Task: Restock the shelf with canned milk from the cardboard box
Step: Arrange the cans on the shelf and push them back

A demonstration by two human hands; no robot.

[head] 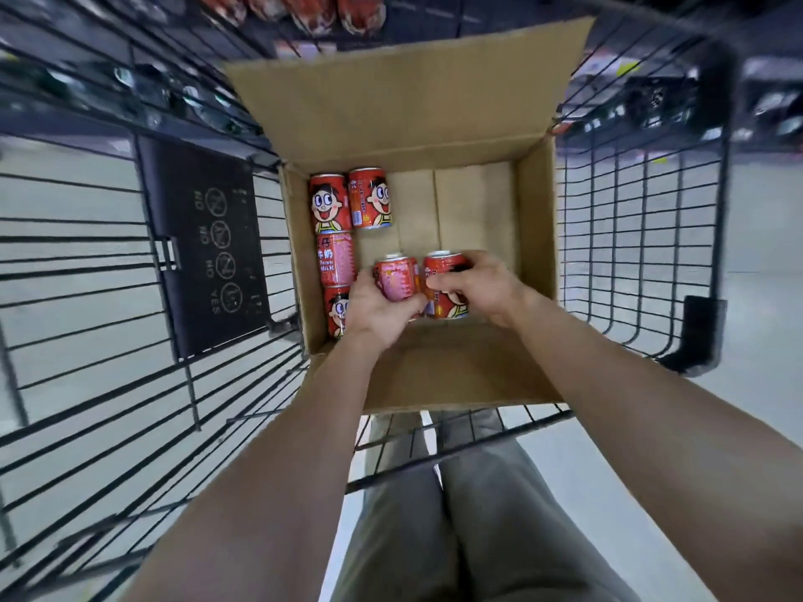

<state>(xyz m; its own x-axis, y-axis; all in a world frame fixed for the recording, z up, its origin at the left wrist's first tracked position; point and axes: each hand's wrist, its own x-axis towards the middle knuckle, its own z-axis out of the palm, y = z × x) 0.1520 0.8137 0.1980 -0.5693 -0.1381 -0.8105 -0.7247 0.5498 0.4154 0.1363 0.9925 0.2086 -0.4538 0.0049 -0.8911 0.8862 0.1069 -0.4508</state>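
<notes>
forearms [278, 471] are reaching into the cardboard box [536, 219] in the cart [643, 236].
left hand [378, 304] is gripping one milk can [397, 280], right hand [480, 286] its neighbour [443, 265]; four cans [332, 202] are sitting along the left wall. lifting both straight up is looking safest.

Bright, even overhead light; soft shadow inside the brown cardboard box [536, 236]. Wide-angle distortion bows the black wire cart [130, 271]; the upper background is motion-blurred.
</notes>
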